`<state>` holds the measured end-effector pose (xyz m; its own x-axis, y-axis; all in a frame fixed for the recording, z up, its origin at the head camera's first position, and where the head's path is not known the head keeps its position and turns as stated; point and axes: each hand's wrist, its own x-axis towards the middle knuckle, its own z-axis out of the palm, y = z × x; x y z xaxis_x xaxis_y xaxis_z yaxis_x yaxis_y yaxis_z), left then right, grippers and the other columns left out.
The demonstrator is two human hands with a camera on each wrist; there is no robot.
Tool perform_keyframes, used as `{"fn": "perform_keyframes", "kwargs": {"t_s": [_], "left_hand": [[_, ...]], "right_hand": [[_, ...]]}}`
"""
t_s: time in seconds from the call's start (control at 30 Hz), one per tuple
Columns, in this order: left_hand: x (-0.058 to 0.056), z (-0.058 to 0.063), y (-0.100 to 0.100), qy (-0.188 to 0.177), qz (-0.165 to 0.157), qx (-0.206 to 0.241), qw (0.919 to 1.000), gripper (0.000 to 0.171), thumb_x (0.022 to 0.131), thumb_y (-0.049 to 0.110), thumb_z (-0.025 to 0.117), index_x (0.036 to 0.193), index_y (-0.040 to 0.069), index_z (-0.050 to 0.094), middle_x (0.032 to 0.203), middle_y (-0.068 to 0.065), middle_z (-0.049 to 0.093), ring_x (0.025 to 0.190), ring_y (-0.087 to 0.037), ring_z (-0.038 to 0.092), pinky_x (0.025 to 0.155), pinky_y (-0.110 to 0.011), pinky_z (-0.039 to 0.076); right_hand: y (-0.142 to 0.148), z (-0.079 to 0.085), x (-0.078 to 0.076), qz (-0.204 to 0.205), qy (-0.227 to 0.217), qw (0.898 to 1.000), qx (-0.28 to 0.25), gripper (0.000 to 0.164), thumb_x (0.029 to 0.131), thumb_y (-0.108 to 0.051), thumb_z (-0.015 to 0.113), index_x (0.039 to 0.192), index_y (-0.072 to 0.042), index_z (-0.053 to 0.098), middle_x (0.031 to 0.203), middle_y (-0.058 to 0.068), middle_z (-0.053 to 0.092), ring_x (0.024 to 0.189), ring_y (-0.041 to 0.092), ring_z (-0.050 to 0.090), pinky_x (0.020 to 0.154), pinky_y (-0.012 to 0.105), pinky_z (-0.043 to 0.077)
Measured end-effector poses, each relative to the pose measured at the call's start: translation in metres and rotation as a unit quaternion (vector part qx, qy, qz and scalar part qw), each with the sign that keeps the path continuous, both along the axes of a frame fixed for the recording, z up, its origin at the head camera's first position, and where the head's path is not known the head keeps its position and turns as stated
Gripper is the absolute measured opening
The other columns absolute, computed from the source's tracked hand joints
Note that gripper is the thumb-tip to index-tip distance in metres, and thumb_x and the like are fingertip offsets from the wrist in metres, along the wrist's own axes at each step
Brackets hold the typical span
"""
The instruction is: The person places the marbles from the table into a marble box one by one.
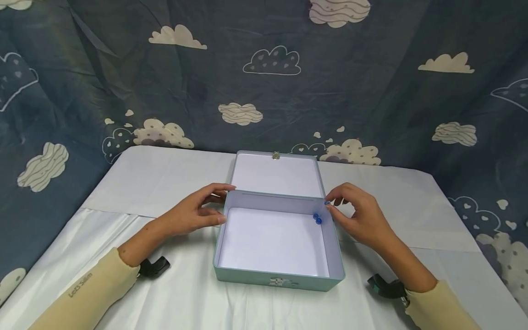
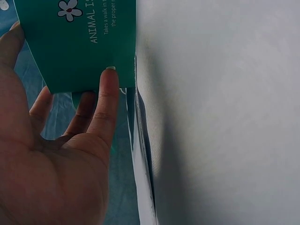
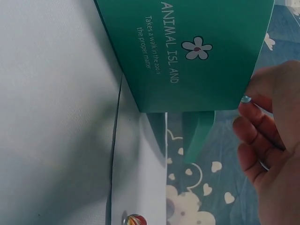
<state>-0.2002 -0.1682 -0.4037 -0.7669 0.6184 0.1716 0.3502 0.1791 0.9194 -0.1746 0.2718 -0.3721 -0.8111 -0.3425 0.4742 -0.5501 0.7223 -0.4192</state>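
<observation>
A green tin box (image 1: pixel 278 278) with a pale lilac inside stands on the table, its lid (image 1: pixel 277 172) folded back. Two blue marbles (image 1: pixel 317 218) lie inside near the back right corner. At that corner, over the rim, my right hand (image 1: pixel 363 217) pinches another small blue marble (image 3: pixel 246 99) between thumb and fingertips. My left hand (image 1: pixel 191 211) touches the box's left side near the back corner, its fingers mostly extended. The left wrist view shows one fingertip against the printed green side wall (image 2: pixel 84 47).
A white cloth (image 1: pixel 173 284) covers the table. In the right wrist view, a glass marble with red and yellow swirls (image 3: pixel 136 219) lies on the white surface. A dark curtain with clouds (image 1: pixel 272 91) hangs behind. Each wrist wears a black device (image 1: pixel 154 267).
</observation>
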Motion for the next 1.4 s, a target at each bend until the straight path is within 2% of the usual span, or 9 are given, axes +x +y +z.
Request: {"fn": "perform_keyframes", "kwargs": {"t_s": [0.13,0.4,0.7,0.9,1.03,1.4], "left_hand": [[0.0,-0.001,0.0,-0.002,-0.002,0.002,1.0,0.07,0.098,0.012,0.079,0.159,0.024,0.046,0.15,-0.011,0.054,0.137,-0.034,0.054,0.103,-0.036,0.057],[0.0,-0.001,0.0,-0.004,-0.003,0.004,1.0,0.07,0.098,0.012,0.079,0.159,0.024,0.046,0.149,-0.01,0.055,0.137,-0.033,0.055,0.103,-0.037,0.058],[-0.001,-0.002,0.0,-0.003,-0.002,0.005,1.0,0.07,0.098,0.012,0.079,0.159,0.024,0.046,0.15,-0.011,0.054,0.137,-0.033,0.055,0.103,-0.036,0.058],[0.0,-0.001,0.0,-0.001,0.004,-0.003,1.0,0.071,0.097,0.014,0.08,0.158,0.027,0.046,0.15,-0.009,0.055,0.137,-0.032,0.055,0.103,-0.035,0.057],[0.0,0.0,0.0,0.0,0.003,-0.002,1.0,0.071,0.097,0.014,0.08,0.158,0.026,0.046,0.149,-0.01,0.055,0.137,-0.032,0.056,0.103,-0.035,0.057],[0.0,0.0,0.0,-0.003,-0.001,0.004,1.0,0.071,0.097,0.011,0.08,0.158,0.025,0.046,0.149,-0.01,0.055,0.137,-0.033,0.055,0.103,-0.037,0.058]], "right_hand": [[-0.001,0.0,0.0,-0.001,-0.006,1.0,-0.003,0.023,0.091,-0.006,0.083,0.11,-0.017,0.075,0.108,-0.008,0.07,0.093,0.014,0.062,0.066,0.022,0.054],[0.0,-0.001,0.0,-0.001,-0.009,1.0,-0.009,0.023,0.091,-0.004,0.083,0.109,-0.017,0.075,0.108,-0.009,0.069,0.092,0.011,0.062,0.077,0.015,0.052],[0.006,-0.001,-0.002,0.009,0.001,1.0,-0.009,0.026,0.09,-0.001,0.081,0.111,-0.017,0.076,0.108,-0.009,0.07,0.091,0.011,0.062,0.076,0.016,0.052],[0.02,0.0,-0.007,-0.001,0.01,1.0,-0.002,0.029,0.09,0.004,0.079,0.111,-0.015,0.075,0.106,-0.009,0.071,0.089,0.013,0.062,0.076,0.013,0.047],[0.033,-0.001,-0.011,-0.009,0.006,1.0,0.011,0.028,0.09,0.004,0.078,0.11,-0.017,0.075,0.103,-0.008,0.071,0.088,0.014,0.062,0.077,0.015,0.047],[0.075,-0.007,-0.021,-0.045,-0.047,0.997,0.035,0.017,0.094,-0.002,0.076,0.107,-0.012,0.076,0.101,-0.004,0.072,0.086,0.006,0.057,0.076,0.016,0.048]]}}
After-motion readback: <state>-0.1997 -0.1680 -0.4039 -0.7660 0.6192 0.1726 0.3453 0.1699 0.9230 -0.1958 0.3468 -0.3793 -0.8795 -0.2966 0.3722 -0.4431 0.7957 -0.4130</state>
